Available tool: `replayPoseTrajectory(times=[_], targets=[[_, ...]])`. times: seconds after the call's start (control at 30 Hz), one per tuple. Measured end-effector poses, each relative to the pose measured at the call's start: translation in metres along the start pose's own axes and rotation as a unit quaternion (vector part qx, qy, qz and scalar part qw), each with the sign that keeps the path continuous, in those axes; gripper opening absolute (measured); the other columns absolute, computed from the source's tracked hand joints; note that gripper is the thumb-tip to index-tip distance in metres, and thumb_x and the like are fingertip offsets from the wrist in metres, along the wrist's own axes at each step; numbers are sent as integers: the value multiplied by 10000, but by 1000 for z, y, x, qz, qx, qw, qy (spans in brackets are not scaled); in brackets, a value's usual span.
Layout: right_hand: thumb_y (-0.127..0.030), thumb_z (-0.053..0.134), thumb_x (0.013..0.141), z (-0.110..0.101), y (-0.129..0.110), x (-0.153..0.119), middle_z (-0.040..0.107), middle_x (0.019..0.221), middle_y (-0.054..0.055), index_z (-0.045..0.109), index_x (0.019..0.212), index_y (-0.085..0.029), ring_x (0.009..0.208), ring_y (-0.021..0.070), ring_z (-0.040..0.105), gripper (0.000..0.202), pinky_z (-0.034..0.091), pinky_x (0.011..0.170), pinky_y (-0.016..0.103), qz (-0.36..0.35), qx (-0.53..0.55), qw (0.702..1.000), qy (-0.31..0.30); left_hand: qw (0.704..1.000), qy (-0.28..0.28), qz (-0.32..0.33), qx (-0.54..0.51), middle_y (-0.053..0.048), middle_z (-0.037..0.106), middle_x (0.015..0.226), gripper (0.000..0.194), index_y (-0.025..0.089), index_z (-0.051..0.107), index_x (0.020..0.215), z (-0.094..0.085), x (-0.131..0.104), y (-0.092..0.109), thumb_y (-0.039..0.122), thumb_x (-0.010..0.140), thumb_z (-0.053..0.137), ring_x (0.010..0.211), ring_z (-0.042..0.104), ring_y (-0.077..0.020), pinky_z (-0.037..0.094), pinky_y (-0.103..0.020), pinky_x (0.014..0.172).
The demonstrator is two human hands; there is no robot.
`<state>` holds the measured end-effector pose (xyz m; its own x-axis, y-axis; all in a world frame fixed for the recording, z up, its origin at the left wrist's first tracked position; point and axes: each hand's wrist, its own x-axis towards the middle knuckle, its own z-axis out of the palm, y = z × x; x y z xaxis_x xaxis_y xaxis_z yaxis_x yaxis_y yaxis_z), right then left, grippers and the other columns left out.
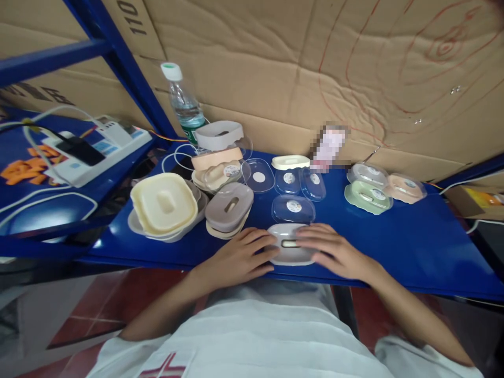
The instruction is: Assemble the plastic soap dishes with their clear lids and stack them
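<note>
In front of me, near the table's front edge, lies a light grey oval dish with a slot in its middle and a pale piece in the slot. My left hand is at the dish's left edge, fingers spread and outstretched. From the other side my right hand reaches over the right part of the dish, fingers apart and lying on or just above it. Just behind the dish rests a clear lid with a round sticker.
At left are a stacked cream tray, a mauve-grey dish and a water bottle. More clear lids and a phone-like blurred object lie behind. Lidded green dish and peach dish sit right.
</note>
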<state>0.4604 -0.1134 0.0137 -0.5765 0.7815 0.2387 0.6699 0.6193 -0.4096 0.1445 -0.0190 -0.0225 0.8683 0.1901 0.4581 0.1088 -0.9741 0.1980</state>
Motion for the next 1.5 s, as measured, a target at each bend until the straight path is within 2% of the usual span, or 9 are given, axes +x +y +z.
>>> replayPoseTrajectory(times=[0.1,0.3,0.47,0.63,0.9,1.07,1.17,1.37,1.5], targets=[[-270,464,1148,-8,26,9,617,1599,62,542,1602,-310,1531,238,538,462,494,1253,505,59,-22,997,45,1000,1,-14,-21,-144,651,1463,293,213,705,1230,-3,-2,1,390,1001,751,1398,586,-322,513,-493,1176],[-334,532,1130,4,56,17,574,1638,93,538,1609,-298,1541,308,521,480,499,1230,574,91,-126,987,31,998,-33,-30,-52,-171,597,1538,223,185,684,1102,-6,-1,2,334,951,749,1511,509,-356,500,-509,1215],[-336,591,1109,1,38,13,671,1524,129,635,1510,-242,1466,307,593,414,505,1199,543,51,-141,984,95,997,-35,-38,-50,-165,616,1524,194,181,665,1129,-5,1,0,262,955,690,1531,498,-363,509,-522,1211],[-528,656,1062,2,16,7,674,1518,148,621,1532,-215,1457,309,597,565,506,1192,503,-52,-102,992,52,999,-16,-19,-40,-157,632,1517,211,175,665,1180,-4,-1,0,247,985,700,1547,496,-341,508,-492,1239],[-587,689,1023,12,23,-4,669,1516,162,631,1519,-217,1414,310,635,621,552,1159,515,-56,-114,990,61,999,6,-2,-37,-133,686,1474,179,176,663,1188,0,-1,-1,263,1032,667,1435,621,-269,472,-499,1294],[-373,619,1093,10,37,-3,574,1632,129,493,1648,-290,1539,322,520,575,502,1225,567,46,-140,986,73,999,0,-12,-39,-136,672,1488,199,191,683,1171,-1,-1,0,273,991,702,1404,632,-297,534,-508,1226],[-371,627,1086,14,45,-3,493,1700,110,467,1664,-326,1590,342,452,601,491,1239,607,102,-155,981,60,999,15,-22,-42,-151,623,1542,208,196,697,1156,-4,-2,1,269,963,721,1405,618,-320,559,-506,1187],[-334,569,1113,12,44,-2,635,1570,91,554,1599,-334,1483,284,586,486,518,1239,560,140,-65,977,147,998,37,-32,-49,-171,593,1550,173,180,696,1157,-6,-3,2,219,988,698,1403,624,-300,559,-457,1193],[-304,541,1123,8,31,0,701,1484,92,559,1589,-319,1392,272,661,467,574,1181,524,124,-4,980,158,996,43,-76,-18,-238,341,1718,422,182,625,1430,-2,-5,2,239,1019,699,1528,517,-383,580,-498,1162]])
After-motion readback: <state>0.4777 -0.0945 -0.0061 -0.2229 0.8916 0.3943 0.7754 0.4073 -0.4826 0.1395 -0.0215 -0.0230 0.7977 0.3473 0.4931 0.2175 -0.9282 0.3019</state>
